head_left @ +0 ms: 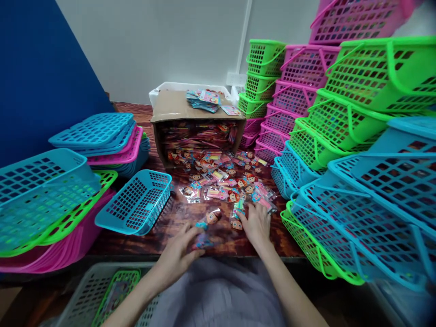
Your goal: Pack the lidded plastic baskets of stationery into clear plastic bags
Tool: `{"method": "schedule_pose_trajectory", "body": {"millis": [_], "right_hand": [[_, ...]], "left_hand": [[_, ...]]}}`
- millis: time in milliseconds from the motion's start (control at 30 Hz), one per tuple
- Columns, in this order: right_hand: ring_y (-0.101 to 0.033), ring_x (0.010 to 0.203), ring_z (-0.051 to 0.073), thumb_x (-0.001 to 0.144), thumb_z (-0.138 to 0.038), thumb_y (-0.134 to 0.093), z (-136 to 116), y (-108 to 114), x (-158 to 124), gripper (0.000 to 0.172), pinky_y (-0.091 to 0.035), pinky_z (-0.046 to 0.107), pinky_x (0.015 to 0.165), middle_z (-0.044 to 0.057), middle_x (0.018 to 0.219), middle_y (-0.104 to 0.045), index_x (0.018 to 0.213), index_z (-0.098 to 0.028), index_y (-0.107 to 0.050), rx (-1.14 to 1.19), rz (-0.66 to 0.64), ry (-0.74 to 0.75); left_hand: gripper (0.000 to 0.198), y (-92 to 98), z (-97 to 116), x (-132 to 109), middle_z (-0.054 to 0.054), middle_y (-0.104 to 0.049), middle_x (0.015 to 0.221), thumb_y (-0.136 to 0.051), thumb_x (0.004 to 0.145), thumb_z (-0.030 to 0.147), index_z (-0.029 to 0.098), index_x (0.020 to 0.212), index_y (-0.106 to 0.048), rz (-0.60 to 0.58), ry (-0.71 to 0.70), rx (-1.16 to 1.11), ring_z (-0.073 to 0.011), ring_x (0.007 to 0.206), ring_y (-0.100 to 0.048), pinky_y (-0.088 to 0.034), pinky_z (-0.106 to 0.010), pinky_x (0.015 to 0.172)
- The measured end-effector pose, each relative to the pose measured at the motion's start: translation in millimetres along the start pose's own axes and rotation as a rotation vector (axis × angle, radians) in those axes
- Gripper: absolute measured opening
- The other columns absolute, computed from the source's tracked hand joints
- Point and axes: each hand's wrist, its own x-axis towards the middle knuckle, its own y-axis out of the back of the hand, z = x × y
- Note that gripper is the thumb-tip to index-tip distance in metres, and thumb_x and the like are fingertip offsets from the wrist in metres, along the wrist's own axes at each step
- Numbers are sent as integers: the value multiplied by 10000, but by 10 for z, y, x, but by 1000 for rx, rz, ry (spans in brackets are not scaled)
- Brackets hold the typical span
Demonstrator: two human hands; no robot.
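My left hand (pixel 180 250) is near the front edge of the dark wood-grain table, its thumb and fingers closed on a clear plastic packet with a cartoon doll figure (pixel 211 218). That packet is partly blurred. Just to the right, my right hand (pixel 258 225) reaches over the table with thumb and fingers apart. Its thumb touches a small doll-figure packet (pixel 237 212), and its fingertips lie by the edge of the spread of similar packets (pixel 233 182). Behind them, a cardboard box (pixel 170 106) lies on its side, its open front full of more packets.
An empty blue basket (pixel 132 200) stands left of the packets, beside stacked baskets (pixel 44 190). Tall stacks of filled green, pink and blue baskets (pixel 344 177) line the right. Cards (pixel 204 100) lie on the box. A grey crate (pixel 88 290) sits below the table edge.
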Motion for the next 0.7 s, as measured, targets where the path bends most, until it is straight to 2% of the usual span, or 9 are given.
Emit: {"method": "schedule_pose_trajectory", "body": {"millis": [67,133,200,300,400,467,567,633,700], "right_hand": [[-251,1398,444,872,-333,-587,68,-32,82,435,-196,625,1091,306,1448,-402,1183,-28,-577,-230,78,17],[-321,1372,407,881,-293,-571,114,-99,59,326,-291,572,1067,253,1433,-453,1119,-72,-604,-363,88,60],[-436,1280,363,894,-225,-513,162,-136,-24,201,-384,509,1002,197,1332,-551,1033,-125,-619,-361,72,77],[-508,1176,330,888,-178,-472,238,-92,-106,233,-433,463,935,167,1204,-613,1085,-146,-593,-348,72,64],[-463,1249,330,888,-209,-495,264,-23,-19,401,-395,463,985,198,1293,-561,1279,-123,-507,-324,67,55],[-475,1240,338,853,-239,-566,259,-7,99,434,-372,459,998,212,1270,-571,1268,-115,-526,-294,42,43],[-593,1029,310,742,-220,-660,278,1,230,236,-421,403,889,141,974,-670,968,-155,-639,-243,-18,13],[-621,805,251,689,-213,-667,319,18,238,83,-445,336,750,46,721,-639,729,-195,-596,-187,-73,-8],[-596,665,194,673,-230,-652,361,45,193,143,-442,282,652,-16,602,-579,628,-213,-517,-108,-137,2]], "left_hand": [[410,27,58,42,-63,-581,1131,-464,884,104,284,1230,-591,-119,-131,368,-218,991,-576,-477,-333,870],[542,15,89,82,-59,-567,1077,-406,858,24,312,1297,-539,-200,-216,614,-212,934,-569,-478,-330,837],[761,-21,67,107,-59,-568,1082,-400,782,-41,338,1442,-379,-240,-260,722,-213,922,-567,-481,-328,824],[960,-79,-22,129,-86,-580,1163,-404,687,-69,263,1545,-131,-239,-287,724,-227,1009,-564,-467,-364,905],[678,-118,-64,168,-127,-596,1159,-445,736,-7,142,1396,-400,-197,-308,745,-261,1094,-536,-343,-476,1073],[466,-129,-48,200,-117,-598,1119,-475,773,39,151,1223,-530,-176,-295,814,-276,1085,-528,-271,-533,1114],[446,-124,-29,218,-100,-569,1141,-487,797,51,202,1214,-526,-166,-250,902,-285,1080,-516,-333,-535,1070],[521,-115,-52,210,-101,-554,1166,-470,802,26,220,1285,-479,-195,-220,901,-274,1056,-525,-440,-451,961],[574,-107,-96,202,-107,-556,1159,-458,802,9,202,1341,-431,-220,-210,868,-264,1031,-534,-472,-394,895]]}}
